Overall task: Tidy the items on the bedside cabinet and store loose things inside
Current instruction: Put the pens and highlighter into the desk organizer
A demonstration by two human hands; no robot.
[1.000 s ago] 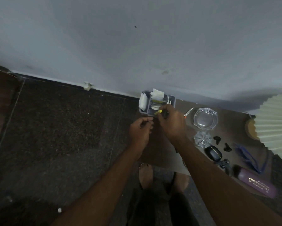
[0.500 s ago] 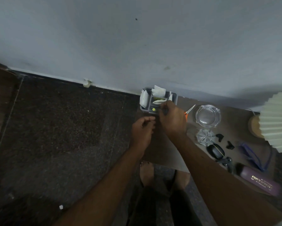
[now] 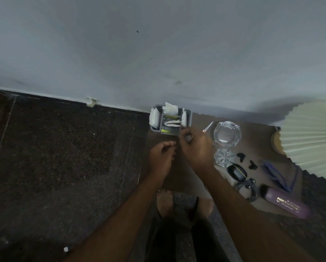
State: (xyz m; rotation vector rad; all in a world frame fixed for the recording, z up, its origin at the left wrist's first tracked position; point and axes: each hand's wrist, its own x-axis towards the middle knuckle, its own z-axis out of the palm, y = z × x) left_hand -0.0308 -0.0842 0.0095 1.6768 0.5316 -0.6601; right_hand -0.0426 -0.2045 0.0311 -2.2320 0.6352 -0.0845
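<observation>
A grey organiser box stands at the back left corner of the brown cabinet top. It holds white paper packets and a yellow-green pen in its front slot. My right hand hovers just in front of the box with loosely curled fingers, and I see nothing in it. My left hand hangs beside it over the cabinet's left edge, fingertips curled towards the thumb; any small thing between them is hidden.
To the right lie small orange-tipped scissors, a glass ashtray, a cut-glass piece, two black earbuds, their case, a black cable, a purple bottle and a pleated lampshade. The wall is right behind.
My right hand carried the yellow-tipped pen to the box, let it go in the front slot, and has drawn back a little. The left hand stayed put.
</observation>
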